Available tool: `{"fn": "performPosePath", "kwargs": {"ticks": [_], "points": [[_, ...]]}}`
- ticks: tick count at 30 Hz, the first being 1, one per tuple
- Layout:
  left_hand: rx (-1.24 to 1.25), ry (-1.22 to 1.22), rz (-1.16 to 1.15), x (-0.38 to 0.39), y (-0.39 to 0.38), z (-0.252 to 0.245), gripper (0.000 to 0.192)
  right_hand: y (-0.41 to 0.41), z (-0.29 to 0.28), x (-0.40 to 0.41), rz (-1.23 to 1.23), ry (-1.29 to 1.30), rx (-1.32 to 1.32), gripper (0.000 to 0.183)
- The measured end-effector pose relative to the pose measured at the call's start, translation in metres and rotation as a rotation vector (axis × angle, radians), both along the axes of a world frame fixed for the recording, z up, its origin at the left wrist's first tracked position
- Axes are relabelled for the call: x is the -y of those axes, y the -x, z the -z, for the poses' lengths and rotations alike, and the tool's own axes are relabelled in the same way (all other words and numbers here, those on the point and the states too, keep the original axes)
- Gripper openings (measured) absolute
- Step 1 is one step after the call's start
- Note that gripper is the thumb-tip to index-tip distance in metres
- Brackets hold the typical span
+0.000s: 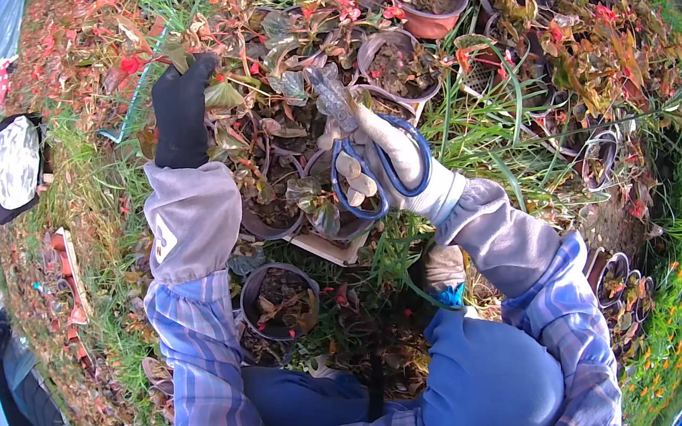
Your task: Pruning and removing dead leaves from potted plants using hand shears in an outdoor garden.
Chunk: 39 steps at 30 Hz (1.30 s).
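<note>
My left hand (183, 104), in a black glove, is at the upper left with its thumb and fingers closed around a stem or leaf of a red-flowered potted plant (222, 96). In my right hand (395, 154), in a whitish glove, is a pair of scissors (333, 101) with blue-rimmed handles and dirty blades. My fingers pass through the handle loops. The blades point up and left among the leaves, beside a plastic pot (394, 54) of soil and withered leaves. Whether the blades touch a stem cannot be told.
Other plastic pots (431, 10) with flowering plants crowd the ground ahead. A round pot (280, 302) with dry leaves stands near my knees. Tall grass (485, 129) grows between pots at the right. A thin blue rod (136, 101) lies left. Another person (5, 163) is bent over at the far left.
</note>
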<state>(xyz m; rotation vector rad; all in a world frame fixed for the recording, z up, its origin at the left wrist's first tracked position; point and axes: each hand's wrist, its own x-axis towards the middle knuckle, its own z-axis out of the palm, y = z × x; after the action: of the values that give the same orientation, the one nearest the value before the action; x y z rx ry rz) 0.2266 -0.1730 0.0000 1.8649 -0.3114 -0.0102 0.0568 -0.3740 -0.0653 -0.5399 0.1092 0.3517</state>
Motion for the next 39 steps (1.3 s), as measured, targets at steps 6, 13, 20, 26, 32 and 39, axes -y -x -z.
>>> {"fn": "performPosePath", "kwargs": {"ticks": [6,13,20,26,32,39], "points": [[0.128,-0.955,-0.334,0.022,-0.004,0.02,0.063,-0.014,0.002,-0.003,-0.229,0.122,-0.07,0.064],[-0.132,-0.399,-0.537,-0.031,-0.023,0.041,0.052,-0.035,0.001,-0.031,-0.241,0.031,-0.082,0.062],[-0.244,-0.079,-0.494,-0.023,-0.025,0.056,0.051,-0.056,0.024,-0.037,-0.257,-0.045,-0.097,0.061],[-0.035,-0.029,-0.339,-0.019,-0.007,0.044,0.032,-0.063,0.024,-0.044,-0.299,-0.188,-0.187,0.067],[0.034,0.048,-0.294,0.004,0.016,0.033,0.026,-0.066,0.02,-0.045,-0.232,-0.229,-0.316,0.051],[-0.008,0.453,-0.393,0.016,0.028,-0.009,0.018,-0.04,0.006,0.005,-0.018,0.044,-0.052,0.051]]}}
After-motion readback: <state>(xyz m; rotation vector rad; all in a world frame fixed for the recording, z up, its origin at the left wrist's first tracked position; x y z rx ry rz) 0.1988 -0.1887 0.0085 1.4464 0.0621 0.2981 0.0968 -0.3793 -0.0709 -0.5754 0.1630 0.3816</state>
